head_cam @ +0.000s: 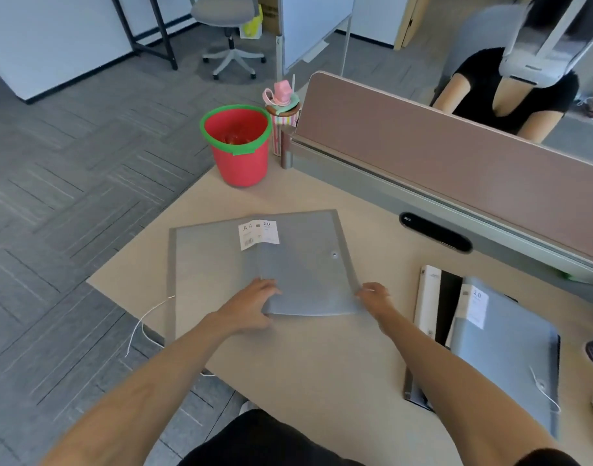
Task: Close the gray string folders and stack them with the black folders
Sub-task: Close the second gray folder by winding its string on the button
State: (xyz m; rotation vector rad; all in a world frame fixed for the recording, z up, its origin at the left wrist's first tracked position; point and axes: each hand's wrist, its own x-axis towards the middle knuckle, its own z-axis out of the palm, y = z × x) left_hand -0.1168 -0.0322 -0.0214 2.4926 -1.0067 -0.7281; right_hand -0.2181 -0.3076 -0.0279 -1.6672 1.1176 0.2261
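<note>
Gray carpet lies all around a pale wooden surface (322, 358) in an office, with a brown divider wall (456, 156) at the far side. A red bucket (238, 146) with a green rim stands at the far corner.

From the head camera, an open gray string folder (221, 264) lies flat in the middle of the surface. Its flap (305, 280) is partly folded over. The left hand (254, 306) grips the near left corner of the flap, thumb under and fingers on top. The right hand (376, 295) pinches the near right corner of the flap. The folder's white string (143, 326) hangs loose off the left edge of the surface.

On the right, another gray folder (510, 358) lies on top of the black folders (448, 304).

The loose string could catch on the edge of the surface when the folder is lifted. The flap could also spring open again if the string is not wound round the small button (334, 254).
</note>
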